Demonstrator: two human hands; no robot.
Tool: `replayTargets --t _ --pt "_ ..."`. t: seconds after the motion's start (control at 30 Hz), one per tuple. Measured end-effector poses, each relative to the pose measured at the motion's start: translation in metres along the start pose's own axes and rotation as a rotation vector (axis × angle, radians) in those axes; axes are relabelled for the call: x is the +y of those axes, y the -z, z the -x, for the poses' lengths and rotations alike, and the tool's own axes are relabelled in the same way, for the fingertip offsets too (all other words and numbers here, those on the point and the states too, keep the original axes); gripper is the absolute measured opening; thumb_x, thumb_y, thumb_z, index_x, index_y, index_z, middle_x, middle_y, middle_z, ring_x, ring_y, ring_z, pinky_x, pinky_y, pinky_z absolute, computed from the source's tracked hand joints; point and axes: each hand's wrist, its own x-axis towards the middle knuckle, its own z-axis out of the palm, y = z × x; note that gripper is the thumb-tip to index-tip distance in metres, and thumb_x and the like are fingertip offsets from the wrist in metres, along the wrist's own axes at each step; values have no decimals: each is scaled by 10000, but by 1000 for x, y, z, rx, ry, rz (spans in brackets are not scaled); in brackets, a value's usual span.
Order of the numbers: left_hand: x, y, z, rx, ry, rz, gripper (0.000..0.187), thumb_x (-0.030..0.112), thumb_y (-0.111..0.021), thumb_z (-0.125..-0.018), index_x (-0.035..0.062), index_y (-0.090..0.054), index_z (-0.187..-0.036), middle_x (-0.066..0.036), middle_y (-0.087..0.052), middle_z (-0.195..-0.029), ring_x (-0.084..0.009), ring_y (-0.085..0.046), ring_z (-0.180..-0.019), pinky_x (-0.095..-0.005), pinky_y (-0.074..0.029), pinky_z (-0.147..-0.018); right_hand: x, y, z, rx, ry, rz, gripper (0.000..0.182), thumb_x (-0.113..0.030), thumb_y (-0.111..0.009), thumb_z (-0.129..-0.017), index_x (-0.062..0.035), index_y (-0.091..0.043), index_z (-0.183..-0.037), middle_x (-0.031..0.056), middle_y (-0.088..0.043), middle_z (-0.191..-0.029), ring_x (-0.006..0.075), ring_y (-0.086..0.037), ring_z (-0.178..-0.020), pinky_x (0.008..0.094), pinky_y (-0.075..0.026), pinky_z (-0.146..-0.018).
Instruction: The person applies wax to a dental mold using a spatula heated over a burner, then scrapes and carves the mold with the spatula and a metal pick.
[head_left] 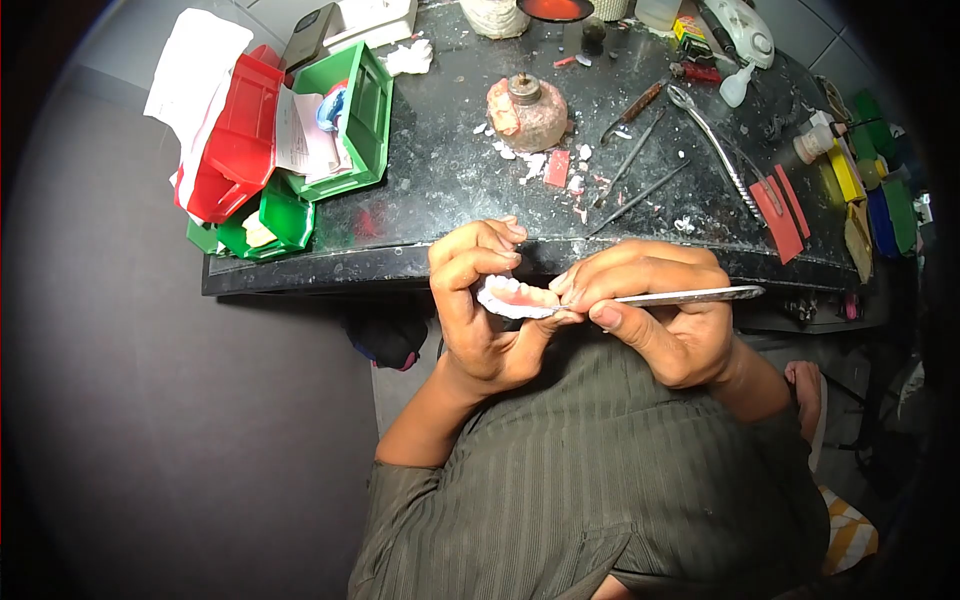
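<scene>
One denture [515, 298], pink base with white teeth, is sitting clamped in my left hand [480, 300] just below the worktop [440, 170] edge. I'm guessing it's light, rigid and chippy, so I'm gripping the rim. My right hand [660, 320] is pinching a metal carving tool [690, 296], tip touching it. Burner [527, 112], loose instruments [640, 170] and bins [300, 140] are crowding the worktop behind.

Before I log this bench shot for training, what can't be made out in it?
- Head view: tip of the metal tool is hidden behind the right hand.
- Underside of the denture is covered by the left hand.
- Papers in the green bin: too small to read.
- Right bench edge: dark, blurred.
</scene>
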Motion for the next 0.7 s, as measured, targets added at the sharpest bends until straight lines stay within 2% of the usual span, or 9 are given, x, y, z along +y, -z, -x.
replayTargets --t 0.17,0.4,0.5,0.57,0.7 --pt "0 0 0 0 28 56 685 250 -912 -715 14 -459 -1172 -130 -441 -1084 -247 -515 -1000 -425 -469 -934 -4 2 0 -6 -41 -31 62 7 -663 -889 40 -709 -915 162 -731 -912 231 -715 -850 316 -563 -773" --pt "-3 -2 3 14 82 134 708 263 -901 -734 16 -434 -1207 -129 -431 -1114 -236 -510 -1014 -420 -452 -958 -1 0 1 -12 -48 -94 88 3 -636 -913 54 -703 -935 177 -726 -929 229 -710 -861 319 -559 -795" --pt "-5 -1 4 -38 94 181 706 258 -894 -745 12 -430 -1217 -132 -431 -1130 -234 -511 -1029 -417 -446 -965 1 -2 4 10 -147 -282 118 1 -604 -946 73 -694 -972 189 -716 -981 216 -695 -900 323 -545 -819" --pt "-5 -2 6 -65 167 221 752 265 -902 -736 15 -408 -1245 -124 -412 -1162 -237 -498 -1070 -458 -442 -1026 6 -3 7 20 -155 -310 126 -4 -604 -949 78 -694 -982 186 -717 -978 209 -692 -907 320 -543 -824" --pt "-3 -1 5 -96 168 160 747 260 -897 -743 12 -408 -1251 -124 -411 -1158 -238 -496 -1065 -445 -442 -1019 11 -2 9 16 -248 -393 157 -29 -603 -965 88 -699 -1009 172 -722 -979 193 -684 -918 308 -537 -837"
